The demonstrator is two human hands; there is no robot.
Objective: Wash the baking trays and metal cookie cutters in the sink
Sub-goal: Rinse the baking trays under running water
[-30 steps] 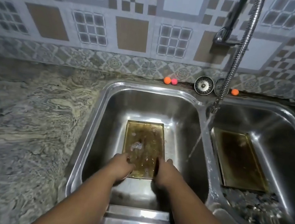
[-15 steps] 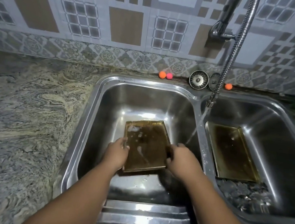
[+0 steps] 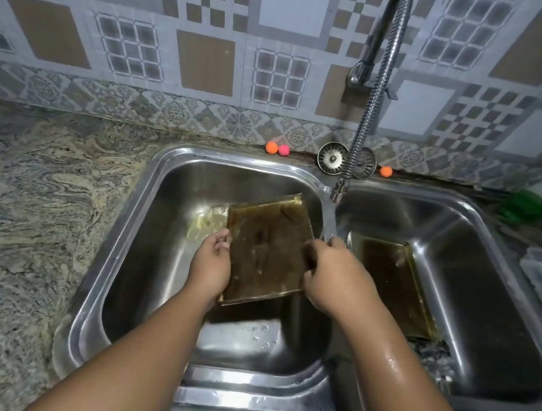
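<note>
Baking tray [image 3: 267,249] tilted, lifted off the basin floor just left-below the spout [image 3: 337,193]. Left hand [image 3: 211,259] grips its left long edge and right hand [image 3: 333,274] its right edge, fingers curled over the rims. Bare basin floor shows under the near edge. Second tray [image 3: 393,282] lies flat right-below the spout.

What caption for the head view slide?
Left hand and right hand grip a stained baking tray in the left basin by the running tap; second tray lies in the right basin.
</note>
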